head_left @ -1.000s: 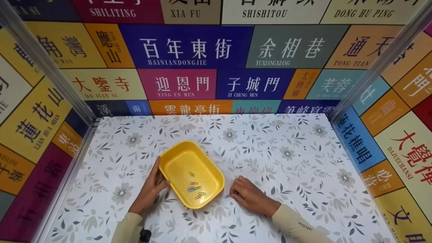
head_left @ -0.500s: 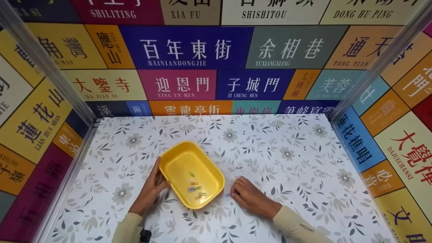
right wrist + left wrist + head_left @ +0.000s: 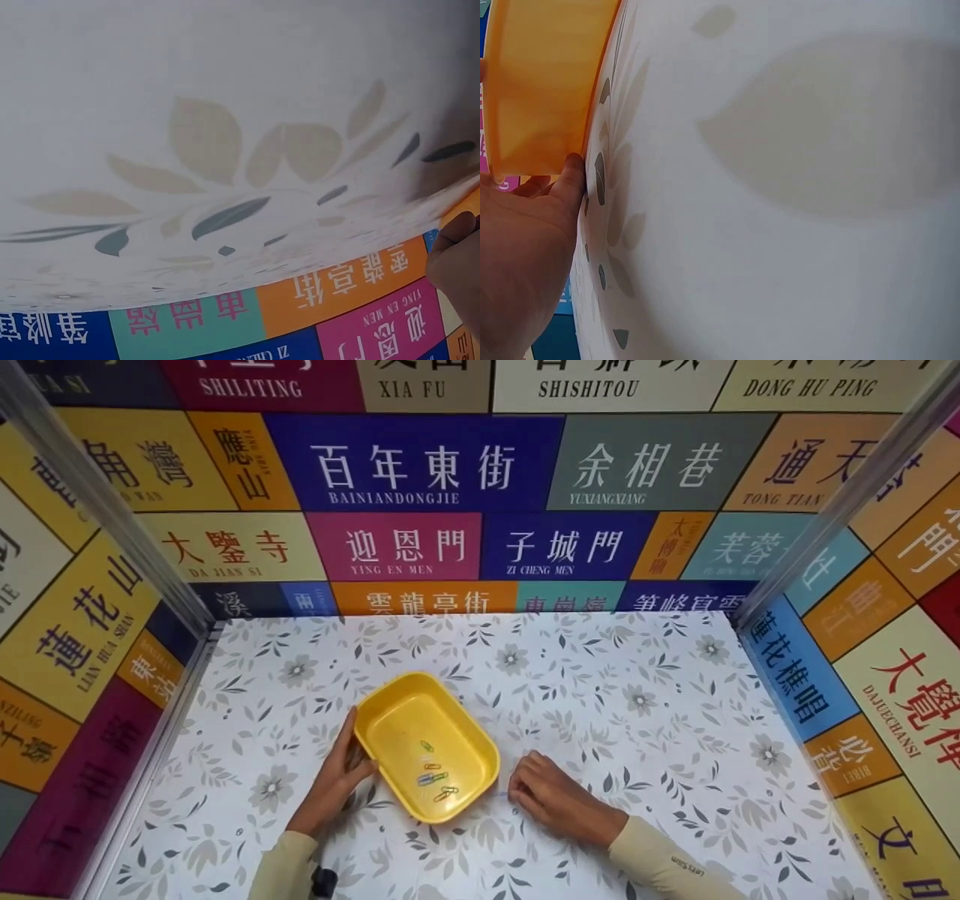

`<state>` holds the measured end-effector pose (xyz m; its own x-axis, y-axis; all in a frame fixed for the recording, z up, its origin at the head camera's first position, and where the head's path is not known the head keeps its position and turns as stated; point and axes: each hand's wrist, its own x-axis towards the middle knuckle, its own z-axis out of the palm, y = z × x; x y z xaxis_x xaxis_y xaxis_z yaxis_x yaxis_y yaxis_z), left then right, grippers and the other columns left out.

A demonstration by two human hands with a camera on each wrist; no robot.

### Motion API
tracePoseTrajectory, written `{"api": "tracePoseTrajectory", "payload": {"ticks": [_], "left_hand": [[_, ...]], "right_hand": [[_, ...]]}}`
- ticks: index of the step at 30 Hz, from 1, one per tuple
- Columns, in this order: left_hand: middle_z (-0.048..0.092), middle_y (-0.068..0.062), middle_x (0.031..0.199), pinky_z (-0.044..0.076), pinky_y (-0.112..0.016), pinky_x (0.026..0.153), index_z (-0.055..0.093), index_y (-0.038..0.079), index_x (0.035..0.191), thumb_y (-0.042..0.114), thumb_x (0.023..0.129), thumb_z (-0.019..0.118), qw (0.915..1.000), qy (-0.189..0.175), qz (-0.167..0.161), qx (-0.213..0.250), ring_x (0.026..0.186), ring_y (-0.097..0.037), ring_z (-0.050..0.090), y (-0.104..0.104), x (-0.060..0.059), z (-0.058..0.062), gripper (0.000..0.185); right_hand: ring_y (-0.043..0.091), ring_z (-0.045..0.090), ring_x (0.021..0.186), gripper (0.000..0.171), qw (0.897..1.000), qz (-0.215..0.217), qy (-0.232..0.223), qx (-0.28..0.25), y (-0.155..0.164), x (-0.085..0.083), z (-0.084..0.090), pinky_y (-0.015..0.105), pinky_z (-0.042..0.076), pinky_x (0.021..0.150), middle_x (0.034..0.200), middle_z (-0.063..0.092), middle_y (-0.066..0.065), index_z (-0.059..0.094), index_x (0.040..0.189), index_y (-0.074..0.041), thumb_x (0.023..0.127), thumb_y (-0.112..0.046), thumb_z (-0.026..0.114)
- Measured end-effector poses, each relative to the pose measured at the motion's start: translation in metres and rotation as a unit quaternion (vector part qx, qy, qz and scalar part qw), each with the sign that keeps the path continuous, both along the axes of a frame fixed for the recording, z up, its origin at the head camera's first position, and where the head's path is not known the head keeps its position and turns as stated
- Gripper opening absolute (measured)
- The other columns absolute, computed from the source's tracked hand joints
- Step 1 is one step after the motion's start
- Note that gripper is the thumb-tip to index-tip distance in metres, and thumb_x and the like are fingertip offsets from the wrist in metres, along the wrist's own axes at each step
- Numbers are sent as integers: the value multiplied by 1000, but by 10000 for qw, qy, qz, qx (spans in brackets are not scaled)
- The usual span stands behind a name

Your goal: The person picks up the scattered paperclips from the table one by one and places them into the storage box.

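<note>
A yellow plastic tray point(image 3: 405, 690) sits on the table, turned at an angle. Inside lie several coloured paper clips point(image 3: 431, 778), green, orange and blue among them. My left hand point(image 3: 334, 787) rests against the tray's left outer wall, fingers extended along it and thumb touching lower down; the left wrist view has the thumb point(image 3: 571, 171) at the tray's lower corner. Just right of the tray, my right hand point(image 3: 559, 799) is low at the table with fingers curled, pinching a small blue paper clip point(image 3: 502, 794) that barely shows past the fingertips.
White cloth with grey leaves and flowers covers the table point(image 3: 630, 660). Panels of colourful Chinese signs point(image 3: 420, 461) enclose it at the back and both sides, with clear corner strips point(image 3: 825, 502) where they meet.
The right hand shifts very slightly left towards the tray, and the blue tip at its fingers moves along with it. Left hand, tray and the clips inside stay put.
</note>
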<state>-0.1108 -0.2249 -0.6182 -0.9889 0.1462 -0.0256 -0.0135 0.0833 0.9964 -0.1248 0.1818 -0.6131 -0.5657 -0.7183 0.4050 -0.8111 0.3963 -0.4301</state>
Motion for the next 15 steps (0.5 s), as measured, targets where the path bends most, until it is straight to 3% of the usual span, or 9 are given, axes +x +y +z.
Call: {"api": "tracePoseTrajectory", "payload": {"ticks": [15], "left_hand": [[7,-6,186,30,-10,122,-1,18,179,4,109,67,10000,6,53,29,168,-31,21,1,-1,1,98]], "right_hand": [[12,50,90,10,9996,220,149,-39,-3,0,15,27,49,80,95,56,-3,65,101,-14,104,-8,72]]}}
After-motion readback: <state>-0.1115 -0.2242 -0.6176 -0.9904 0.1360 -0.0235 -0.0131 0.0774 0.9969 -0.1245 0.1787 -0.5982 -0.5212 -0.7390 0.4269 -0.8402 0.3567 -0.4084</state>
